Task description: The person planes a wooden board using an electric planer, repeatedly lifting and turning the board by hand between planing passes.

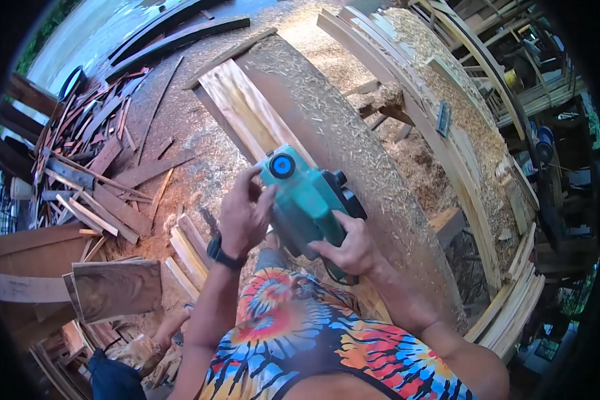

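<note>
A green electric hand planer [307, 203] with a blue-centred front knob rests on a light wooden board [240, 103] in front of my body. My right hand [353, 247] is wrapped round its rear handle. At the front left of the planer, my left hand [245, 215] has its fingers curled against the casing beside the knob; a dark band circles that wrist. Part of the board is hidden under the tool. Beneath the board lies a wide workbench plank [353, 140] strewn with shavings.
Long planks [440, 147] run along the right over heaps of shavings. A pile of scrap wood [100, 147] lies on the left. At the lower left, another person's arm [170, 330] shows near a wide wooden board [117, 290].
</note>
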Available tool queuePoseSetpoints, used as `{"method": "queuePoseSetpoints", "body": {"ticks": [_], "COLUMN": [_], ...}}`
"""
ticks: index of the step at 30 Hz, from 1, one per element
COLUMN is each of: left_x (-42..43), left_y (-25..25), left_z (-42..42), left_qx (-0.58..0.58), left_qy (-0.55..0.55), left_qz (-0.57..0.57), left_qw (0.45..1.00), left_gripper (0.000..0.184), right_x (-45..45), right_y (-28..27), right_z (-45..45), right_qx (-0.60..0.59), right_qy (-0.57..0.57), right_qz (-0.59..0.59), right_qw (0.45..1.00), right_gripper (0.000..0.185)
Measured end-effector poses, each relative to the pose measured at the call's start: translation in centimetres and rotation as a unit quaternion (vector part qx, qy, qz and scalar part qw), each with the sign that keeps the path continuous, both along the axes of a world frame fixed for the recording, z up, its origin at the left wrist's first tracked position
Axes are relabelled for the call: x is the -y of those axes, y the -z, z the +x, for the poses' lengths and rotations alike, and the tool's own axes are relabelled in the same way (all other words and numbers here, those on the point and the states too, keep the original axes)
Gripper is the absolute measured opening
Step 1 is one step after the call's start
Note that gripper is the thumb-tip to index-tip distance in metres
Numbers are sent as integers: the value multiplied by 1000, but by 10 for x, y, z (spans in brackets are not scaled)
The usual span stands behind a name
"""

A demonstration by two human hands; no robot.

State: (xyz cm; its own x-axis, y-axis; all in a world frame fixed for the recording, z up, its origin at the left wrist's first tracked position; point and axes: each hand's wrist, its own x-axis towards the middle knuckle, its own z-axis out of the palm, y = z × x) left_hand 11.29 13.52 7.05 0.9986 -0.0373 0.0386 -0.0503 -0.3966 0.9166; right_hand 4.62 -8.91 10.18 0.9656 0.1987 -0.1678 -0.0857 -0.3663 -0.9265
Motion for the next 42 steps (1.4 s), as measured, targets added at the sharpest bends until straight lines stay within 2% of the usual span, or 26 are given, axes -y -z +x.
{"method": "queuePoseSetpoints", "body": {"ticks": [1, 3, 7, 10, 13, 19, 22, 25, 28, 29, 30, 31, 32, 35, 36, 37, 38, 39, 41, 42], "left_x": [12, 32, 49, 54, 60, 49, 43, 38, 30, 27, 23, 17, 11, -9, -11, -10, -8, -2, 8, 19], "left_y": [3, 16, 24, 23, 25, 34, 33, 31, 28, 32, 37, 44, 53, 114, 142, 156, 179, 181, 222, 218], "left_z": [6, 14, 13, 13, 15, 30, 39, 42, 37, 28, 19, 10, 1, -24, -41, -54, -67, -80, -109, -115], "left_qx": [38, 118, 146, 146, 135, 200, 196, 164, 203, 215, 134, 49, -36, -133, -129, -231, -298, -339, -355, -338], "left_qy": [21, 62, 76, 83, 88, 173, 228, 267, 273, 209, 117, 25, -66, -172, -126, -50, 48, 116, 260, 272], "left_qz": [35, 103, 165, 217, 210, 229, 214, 251, 153, 122, 36, -51, -138, 14, 60, 118, 124, 97, 67, 28], "left_qw": [998, 986, 972, 962, 964, 937, 929, 916, 928, 946, 983, 997, 987, 976, 982, 965, 945, 929, 896, 900], "left_gripper": [38, 45, 48, 45, 43, 39, 40, 40, 41, 39, 37, 36, 35, 33, 33, 32, 31, 33, 69, 88], "right_x": [5, 11, 20, 26, 30, 30, 27, 29, 29, 30, 29, 28, 26, 17, 12, 6, 0, -6, -23, -32], "right_y": [-6, -2, -7, -3, -3, -12, -14, -6, -1, 6, 5, 1, -3, -8, -6, -3, 2, 11, 18, 20], "right_z": [-8, -22, -37, -41, -43, -42, -42, -46, -50, -52, -49, -46, -43, -21, -10, 2, 14, 27, 59, 76], "right_qx": [-57, -36, -36, -14, -17, -81, -66, -58, -68, -66, -80, -95, -111, -131, -113, -94, -76, -38, -8, 6], "right_qy": [-2, -5, -20, -26, -31, -45, -43, -50, -38, -31, -29, -26, -21, -30, -30, -29, -29, -36, -42, -44], "right_qz": [-1, -7, -42, -9, -8, 18, 13, -38, -32, -11, -9, -7, -4, -15, -16, -16, -16, -20, -10, -5], "right_qw": [998, 999, 998, 1000, 999, 996, 997, 996, 996, 997, 996, 995, 994, 991, 993, 995, 997, 998, 999, 999], "right_gripper": [39, 42, 48, 52, 55, 62, 56, 48, 43, 42, 41, 41, 41, 41, 41, 41, 41, 43, 44, 45]}}
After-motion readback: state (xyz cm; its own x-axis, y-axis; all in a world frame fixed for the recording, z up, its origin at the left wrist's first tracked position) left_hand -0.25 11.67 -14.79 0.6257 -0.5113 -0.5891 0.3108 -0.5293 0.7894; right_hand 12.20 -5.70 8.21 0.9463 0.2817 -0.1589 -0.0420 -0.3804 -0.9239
